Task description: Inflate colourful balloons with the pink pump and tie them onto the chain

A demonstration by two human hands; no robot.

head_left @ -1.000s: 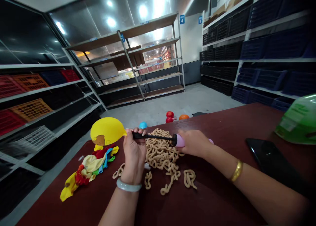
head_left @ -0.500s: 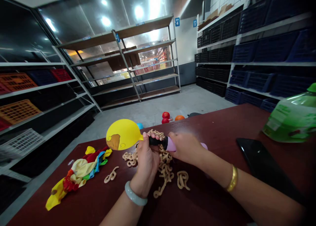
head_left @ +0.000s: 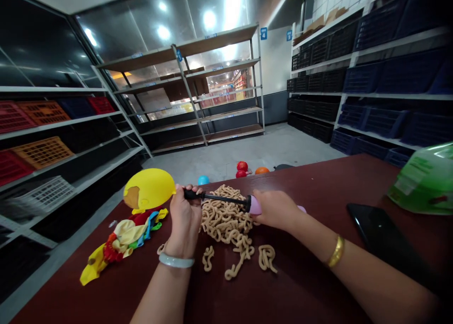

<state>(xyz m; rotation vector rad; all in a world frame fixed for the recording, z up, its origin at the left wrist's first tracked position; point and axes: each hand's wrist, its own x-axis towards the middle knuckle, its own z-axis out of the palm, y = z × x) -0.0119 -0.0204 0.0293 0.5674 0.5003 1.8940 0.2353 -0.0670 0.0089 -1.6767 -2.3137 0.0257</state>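
A yellow balloon (head_left: 150,187), partly inflated with a brown print, sits on the nozzle end of a hand pump (head_left: 226,199). My left hand (head_left: 184,220) is closed round the pump's black end and the balloon's neck. My right hand (head_left: 276,211) grips the pump's light purple body. A black rod shows between the two hands. Below the pump lies a heap of tan, curly pieces (head_left: 226,220), with a few loose ones nearer me. Deflated balloons (head_left: 123,236) in several colours lie on the table to the left.
On the dark red table (head_left: 300,286), a black phone (head_left: 375,229) and a green bottle (head_left: 424,180) stand or lie at the right. Beyond the far edge, red, orange and blue balloons (head_left: 262,170) rest on the floor. Shelves with crates line both sides.
My left hand has moved left with the balloon, away from my right hand, and the pump's black rod now shows at length. The view has turned slightly left.
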